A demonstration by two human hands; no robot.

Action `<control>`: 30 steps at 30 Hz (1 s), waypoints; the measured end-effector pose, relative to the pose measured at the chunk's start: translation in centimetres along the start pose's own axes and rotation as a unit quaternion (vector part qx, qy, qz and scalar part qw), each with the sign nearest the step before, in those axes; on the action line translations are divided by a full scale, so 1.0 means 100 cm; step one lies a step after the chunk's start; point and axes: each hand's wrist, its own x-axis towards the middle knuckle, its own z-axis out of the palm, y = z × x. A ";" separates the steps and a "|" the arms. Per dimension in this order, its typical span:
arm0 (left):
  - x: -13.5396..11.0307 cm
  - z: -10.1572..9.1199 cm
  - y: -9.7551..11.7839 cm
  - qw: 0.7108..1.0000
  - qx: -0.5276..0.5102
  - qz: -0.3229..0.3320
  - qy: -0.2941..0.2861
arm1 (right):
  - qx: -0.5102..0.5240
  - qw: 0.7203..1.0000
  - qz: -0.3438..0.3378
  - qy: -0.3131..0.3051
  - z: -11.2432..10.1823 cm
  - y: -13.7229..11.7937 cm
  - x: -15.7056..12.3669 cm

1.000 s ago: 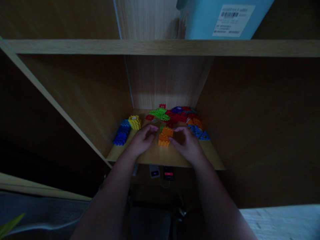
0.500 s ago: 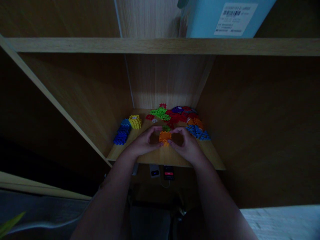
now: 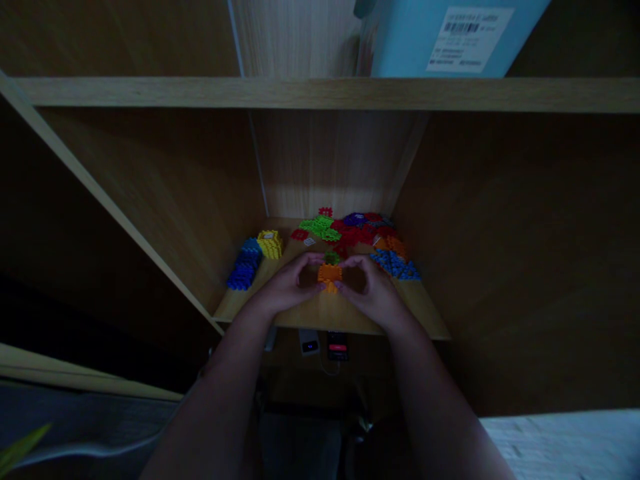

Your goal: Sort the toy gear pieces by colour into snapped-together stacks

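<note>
An orange block of interlocking plastic pieces (image 3: 329, 275) sits just above the wooden shelf board (image 3: 320, 313), pinched from both sides. My left hand (image 3: 287, 287) grips its left side with curled fingers. My right hand (image 3: 373, 288) grips its right side the same way. A small green piece (image 3: 332, 257) lies just behind the orange block.
A yellow cube (image 3: 270, 244) and a row of blue pieces (image 3: 243, 268) lie at the left. Green (image 3: 320, 227), red (image 3: 357, 233), orange and blue (image 3: 397, 263) pieces are heaped at the back right. Wooden walls close both sides. A light blue labelled box (image 3: 450, 37) stands on the shelf above.
Both hands have closed in on the orange block, which now looks smaller and more compact between the fingertips. Since half a second ago almost nothing has moved.
</note>
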 end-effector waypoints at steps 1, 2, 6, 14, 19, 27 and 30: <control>0.000 0.000 0.000 1.000 0.003 0.000 0.000 | 0.001 1.000 0.000 -0.001 0.000 0.000 0.000; 0.000 0.000 0.000 1.000 0.004 -0.001 0.000 | 0.002 1.000 0.000 -0.002 0.000 0.000 0.000; -0.001 0.000 0.000 1.000 0.002 -0.004 0.003 | 0.003 1.000 -0.004 -0.006 0.000 0.000 0.000; 0.000 0.000 -0.002 1.000 0.000 -0.001 -0.002 | 0.004 1.000 -0.004 -0.012 -0.001 -0.001 0.000; 0.000 0.000 -0.002 1.000 -0.005 0.000 0.000 | 0.013 1.000 -0.009 -0.014 0.001 0.002 0.000; 0.000 0.000 0.000 1.000 0.000 -0.003 -0.006 | 0.016 1.000 -0.015 -0.018 -0.001 -0.001 0.000; -0.001 0.000 0.000 1.000 0.000 -0.003 -0.004 | 0.015 1.000 -0.016 -0.021 -0.001 -0.001 0.000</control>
